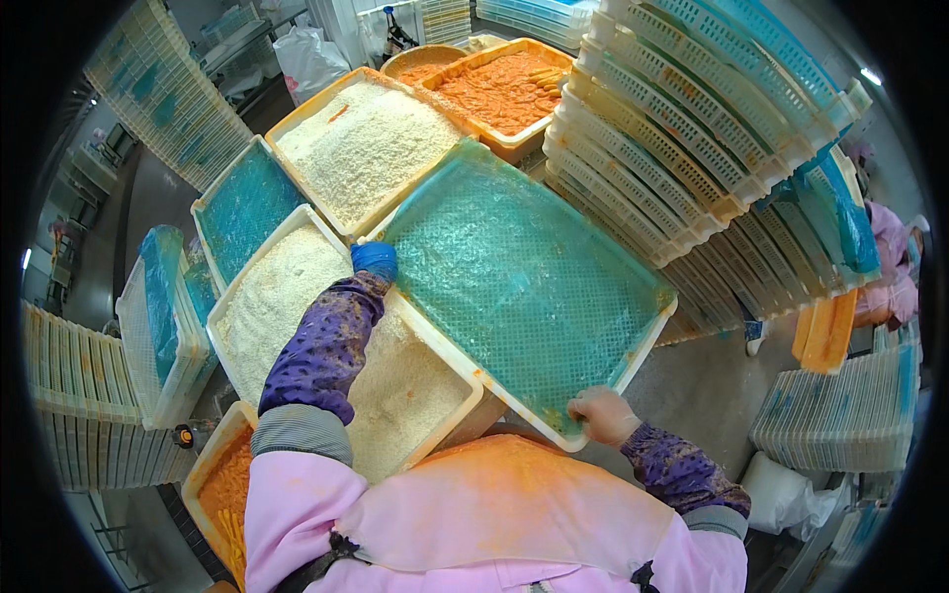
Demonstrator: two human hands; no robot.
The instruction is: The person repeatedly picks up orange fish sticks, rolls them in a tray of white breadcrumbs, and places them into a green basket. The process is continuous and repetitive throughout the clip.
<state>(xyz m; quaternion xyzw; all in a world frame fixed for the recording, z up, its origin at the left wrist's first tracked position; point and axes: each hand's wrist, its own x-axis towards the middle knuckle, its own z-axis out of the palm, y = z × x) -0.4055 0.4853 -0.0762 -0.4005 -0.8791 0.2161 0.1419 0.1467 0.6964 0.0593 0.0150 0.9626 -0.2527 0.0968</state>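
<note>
A wide white plastic tray lined with green-blue film lies tilted in front of me, its mesh bottom showing through the film. My left hand, in a blue glove, is closed at its left corner; the fingertips are partly hidden. At the near right corner, my right hand grips the rim in a clear glove, fingers curled over the edge. Under my left forearm is a tray of pale crumbs. Another crumb tray stands just beyond the lined tray.
An orange tray of wet orange mix sits at the back, beside a round basket. Tall stacks of white crates lean in at the right. A blue-lined tray lies left; another orange tub stands near left.
</note>
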